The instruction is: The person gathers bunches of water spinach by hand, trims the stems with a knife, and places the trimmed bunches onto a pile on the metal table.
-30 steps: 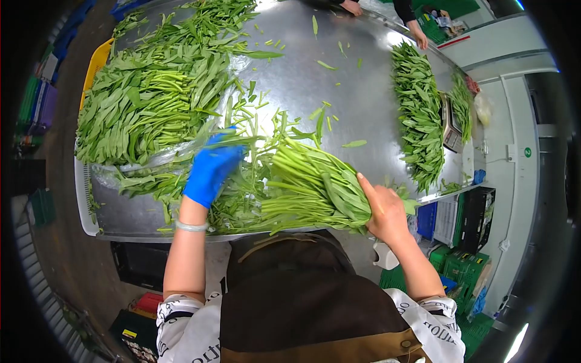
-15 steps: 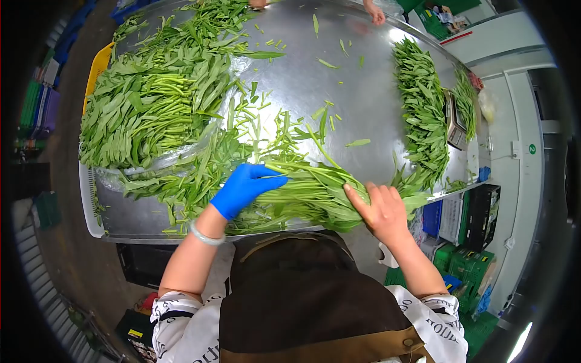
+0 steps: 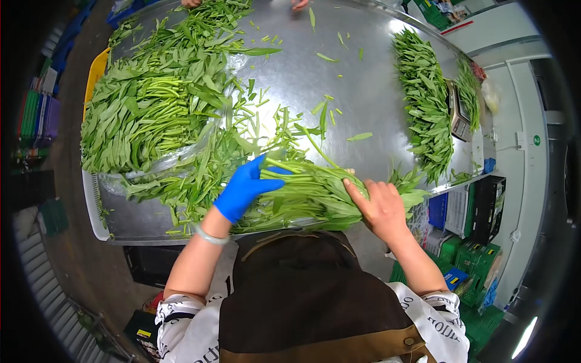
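A loose bunch of water spinach (image 3: 315, 190) lies sideways across my front edge of the metal table, stem ends to the left and leaves to the right. My left hand (image 3: 248, 184), in a blue glove, is curled at the stem ends, with stems between thumb and fingers. Some blur covers the stem tips there. Bare, my right hand (image 3: 381, 209) wraps over the leafy part, thumb on top and its other fingers partly hidden. Cut stem pieces and loose leaves (image 3: 281, 130) are scattered just beyond the bunch.
A large heap of water spinach (image 3: 145, 121) covers the table's left side, partly over plastic film. On the right stand a row of leafy bunches (image 3: 420, 103) and a scale (image 3: 460, 115). Another person's hands (image 3: 299, 5) show at the far edge. Green crates (image 3: 475, 263) stand low right.
My left thumb and fingers have spread wider apart around the stem ends. My right hand stays on the leaves. The other person's hands have shifted left, and the view has moved slightly.
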Demonstrator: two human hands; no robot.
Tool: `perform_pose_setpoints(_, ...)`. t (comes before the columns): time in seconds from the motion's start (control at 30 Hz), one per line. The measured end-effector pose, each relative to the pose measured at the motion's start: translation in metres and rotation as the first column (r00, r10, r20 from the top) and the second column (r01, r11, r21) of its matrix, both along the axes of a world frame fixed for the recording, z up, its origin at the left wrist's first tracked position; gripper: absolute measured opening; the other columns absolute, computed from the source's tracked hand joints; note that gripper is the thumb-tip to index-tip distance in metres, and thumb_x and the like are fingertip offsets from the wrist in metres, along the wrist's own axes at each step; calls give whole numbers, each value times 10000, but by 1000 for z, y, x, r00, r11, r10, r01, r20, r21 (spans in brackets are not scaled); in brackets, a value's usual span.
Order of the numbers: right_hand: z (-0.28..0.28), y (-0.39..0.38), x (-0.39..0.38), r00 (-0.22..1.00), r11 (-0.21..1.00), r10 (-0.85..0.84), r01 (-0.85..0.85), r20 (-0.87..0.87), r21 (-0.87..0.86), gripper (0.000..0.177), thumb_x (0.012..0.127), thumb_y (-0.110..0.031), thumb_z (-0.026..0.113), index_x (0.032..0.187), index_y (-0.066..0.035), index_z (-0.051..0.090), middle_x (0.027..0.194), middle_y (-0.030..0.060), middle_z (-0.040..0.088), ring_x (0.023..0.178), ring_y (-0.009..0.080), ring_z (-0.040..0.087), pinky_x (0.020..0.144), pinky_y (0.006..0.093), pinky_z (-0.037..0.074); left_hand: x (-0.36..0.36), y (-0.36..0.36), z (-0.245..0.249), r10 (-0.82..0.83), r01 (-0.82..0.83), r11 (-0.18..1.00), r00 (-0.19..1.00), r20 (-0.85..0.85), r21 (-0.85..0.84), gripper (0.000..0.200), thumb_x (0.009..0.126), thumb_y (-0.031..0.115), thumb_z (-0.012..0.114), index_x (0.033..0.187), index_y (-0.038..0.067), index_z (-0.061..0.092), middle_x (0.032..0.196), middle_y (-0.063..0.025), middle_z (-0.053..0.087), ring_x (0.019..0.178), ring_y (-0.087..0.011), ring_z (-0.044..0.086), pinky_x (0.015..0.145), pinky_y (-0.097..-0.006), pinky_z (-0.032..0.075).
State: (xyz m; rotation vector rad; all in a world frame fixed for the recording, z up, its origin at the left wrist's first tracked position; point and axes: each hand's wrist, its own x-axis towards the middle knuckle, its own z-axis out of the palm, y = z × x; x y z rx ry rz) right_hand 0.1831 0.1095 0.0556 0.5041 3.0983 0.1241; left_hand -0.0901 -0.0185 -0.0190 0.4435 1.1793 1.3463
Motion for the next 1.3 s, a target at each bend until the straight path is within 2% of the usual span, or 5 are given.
perform_pose_setpoints(0.2,1,0,13,997,996,-80,79,-16,-47,693,682,-19,591,1352,-177,509,943,129,581,722,235,518,646,346,423,-74,-12,-44,605,-605,794,796,23,47,294,835,6,634,1128,16,617,1014,-59,673,866,-96,615,793,-216,484)
perform_pose_setpoints(0.5,-1,-5,1,999,999,-34,34,-5,-2,676,709,-19,569,1362,-179,495,922,110,573,722,221,514,654,338,426,20,13,16,171,304,904,390,-905,301,184,742,63,734,923,71,702,903,-44,672,884,-238,610,823,-342,468)
perform_pose_setpoints(0.87,-21,-3,21,988,977,-154,156,25,-146,861,589,24,647,1406,-136,428,879,107,557,747,255,535,666,356,438,-47,-1,-10,614,-613,753,785,79,237,240,925,128,593,1125,0,560,959,-77,652,838,-156,635,841,-299,508)
perform_pose_setpoints(1.17,-26,-8,6,968,938,-252,239,-18,-252,881,555,83,630,1392,-114,438,771,92,527,714,278,552,656,379,451,17,3,-57,-265,198,964,695,-668,-176,246,915,233,591,1041,41,680,899,-67,690,831,-213,651,836,-307,489)
perform_pose_setpoints(1.3,-24,0,21,934,877,-357,338,9,-343,893,563,88,640,1402,-124,421,799,109,560,733,308,574,667,408,467,-56,4,-75,399,-408,912,871,-287,27,324,958,297,496,862,40,670,824,-63,690,769,-212,663,773,-333,513)
